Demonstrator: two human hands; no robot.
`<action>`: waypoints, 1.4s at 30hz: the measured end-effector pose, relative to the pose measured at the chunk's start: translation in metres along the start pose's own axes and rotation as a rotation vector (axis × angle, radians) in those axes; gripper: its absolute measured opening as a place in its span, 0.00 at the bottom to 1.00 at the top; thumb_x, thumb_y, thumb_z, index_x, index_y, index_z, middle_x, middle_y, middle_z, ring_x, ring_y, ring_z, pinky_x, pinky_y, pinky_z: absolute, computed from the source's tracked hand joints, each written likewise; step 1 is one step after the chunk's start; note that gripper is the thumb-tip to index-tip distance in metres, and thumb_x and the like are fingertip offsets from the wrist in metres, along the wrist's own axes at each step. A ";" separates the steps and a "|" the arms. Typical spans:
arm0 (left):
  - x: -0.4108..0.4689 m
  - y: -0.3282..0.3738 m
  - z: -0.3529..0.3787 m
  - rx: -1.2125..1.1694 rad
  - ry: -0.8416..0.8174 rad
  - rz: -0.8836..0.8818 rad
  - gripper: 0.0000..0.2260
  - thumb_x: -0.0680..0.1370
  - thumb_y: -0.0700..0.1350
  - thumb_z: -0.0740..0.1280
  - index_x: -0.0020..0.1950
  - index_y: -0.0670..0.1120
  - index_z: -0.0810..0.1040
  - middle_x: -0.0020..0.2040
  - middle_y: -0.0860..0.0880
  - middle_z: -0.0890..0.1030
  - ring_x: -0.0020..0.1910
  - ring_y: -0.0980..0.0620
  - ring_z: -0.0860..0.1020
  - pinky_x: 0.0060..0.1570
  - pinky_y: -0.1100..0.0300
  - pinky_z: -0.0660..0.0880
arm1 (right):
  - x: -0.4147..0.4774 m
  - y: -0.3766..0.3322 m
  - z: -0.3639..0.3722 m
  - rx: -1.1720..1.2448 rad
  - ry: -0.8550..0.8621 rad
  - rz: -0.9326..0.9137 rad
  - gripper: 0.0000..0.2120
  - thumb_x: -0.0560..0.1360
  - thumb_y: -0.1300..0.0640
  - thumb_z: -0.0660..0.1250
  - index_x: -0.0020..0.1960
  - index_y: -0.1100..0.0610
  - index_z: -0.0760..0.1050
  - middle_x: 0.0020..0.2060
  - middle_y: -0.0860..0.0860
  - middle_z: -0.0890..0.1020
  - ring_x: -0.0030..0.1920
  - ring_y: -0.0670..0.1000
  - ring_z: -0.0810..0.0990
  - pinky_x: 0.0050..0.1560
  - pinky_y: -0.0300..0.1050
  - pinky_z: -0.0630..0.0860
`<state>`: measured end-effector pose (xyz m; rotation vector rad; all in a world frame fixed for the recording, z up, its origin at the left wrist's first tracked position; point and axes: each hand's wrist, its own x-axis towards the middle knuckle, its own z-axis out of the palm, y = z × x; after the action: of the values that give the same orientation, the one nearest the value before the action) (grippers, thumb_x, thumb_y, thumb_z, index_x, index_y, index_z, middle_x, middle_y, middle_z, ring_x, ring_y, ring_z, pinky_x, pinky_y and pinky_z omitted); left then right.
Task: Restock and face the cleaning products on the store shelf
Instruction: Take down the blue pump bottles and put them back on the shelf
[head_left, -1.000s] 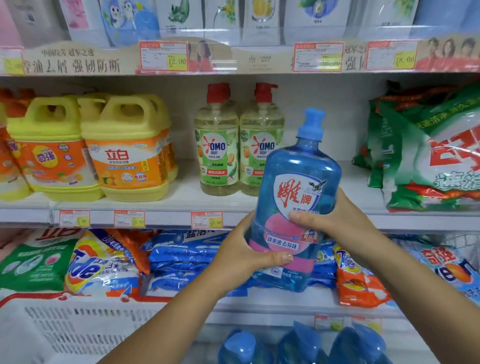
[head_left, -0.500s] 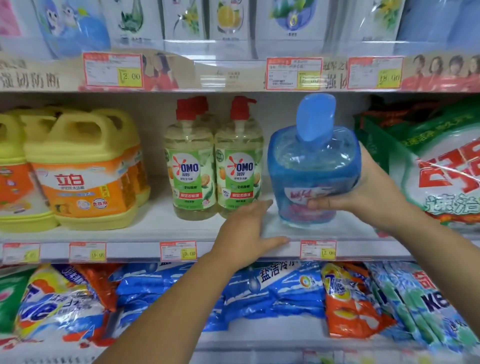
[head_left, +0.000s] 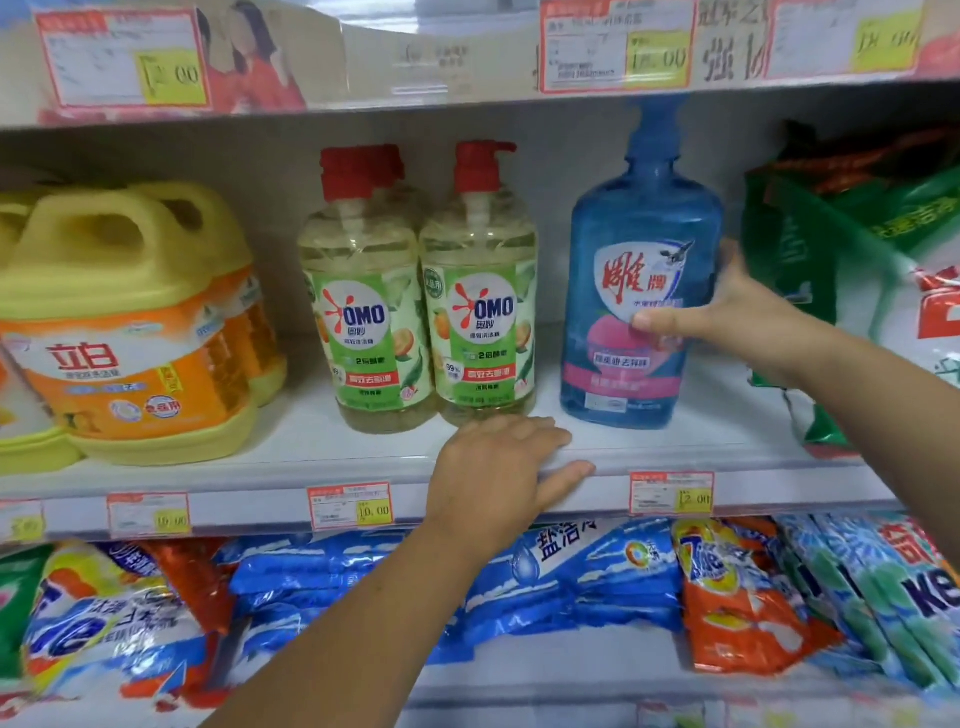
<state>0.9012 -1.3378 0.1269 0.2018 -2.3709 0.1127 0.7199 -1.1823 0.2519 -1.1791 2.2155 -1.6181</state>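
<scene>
Grips the blue bottle (head_left: 631, 228) with the right hand (head_left: 748, 314), upright near the front edge of the shelf (head_left: 291, 457), label outward for facing. Rests the left hand (head_left: 498, 483) flat on that edge, probably bracing.

The blue bottle (head_left: 613, 234) is translucent, with a blue cap and a white-and-pink front label printed with red characters. It is stood upright on the shelf (head_left: 311, 457) with the label faced outward, just right of the OMO bottles (head_left: 478, 312) and apart from them. Its right side is gripped by the right hand (head_left: 737, 317), with the thumb laid across the label. The two front OMO bottles are pale yellow, red-pumped and green-labelled. They are stood upright, touching side by side, with labels faced forward.
</scene>
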 end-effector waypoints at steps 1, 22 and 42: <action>0.000 0.000 0.000 0.001 0.007 0.003 0.21 0.77 0.66 0.57 0.52 0.57 0.84 0.53 0.57 0.85 0.50 0.56 0.82 0.49 0.61 0.76 | 0.004 0.001 0.001 0.019 0.009 0.031 0.51 0.57 0.48 0.79 0.74 0.51 0.57 0.57 0.43 0.78 0.56 0.45 0.80 0.61 0.50 0.77; -0.003 0.002 0.005 0.019 0.057 0.018 0.18 0.77 0.64 0.61 0.52 0.55 0.85 0.54 0.57 0.85 0.52 0.57 0.82 0.52 0.63 0.70 | 0.068 0.054 0.040 -0.005 0.166 0.141 0.46 0.69 0.51 0.78 0.76 0.51 0.52 0.66 0.49 0.73 0.63 0.53 0.75 0.59 0.47 0.74; 0.000 0.000 -0.007 -0.054 -0.133 -0.035 0.19 0.79 0.64 0.58 0.58 0.57 0.82 0.58 0.57 0.82 0.56 0.54 0.79 0.55 0.59 0.69 | 0.047 0.013 0.053 -0.227 0.341 0.175 0.24 0.82 0.52 0.61 0.75 0.57 0.62 0.66 0.57 0.76 0.62 0.57 0.77 0.50 0.40 0.72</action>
<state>0.9066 -1.3369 0.1321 0.2312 -2.4982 0.0194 0.7100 -1.2518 0.2334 -0.7688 2.6863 -1.6305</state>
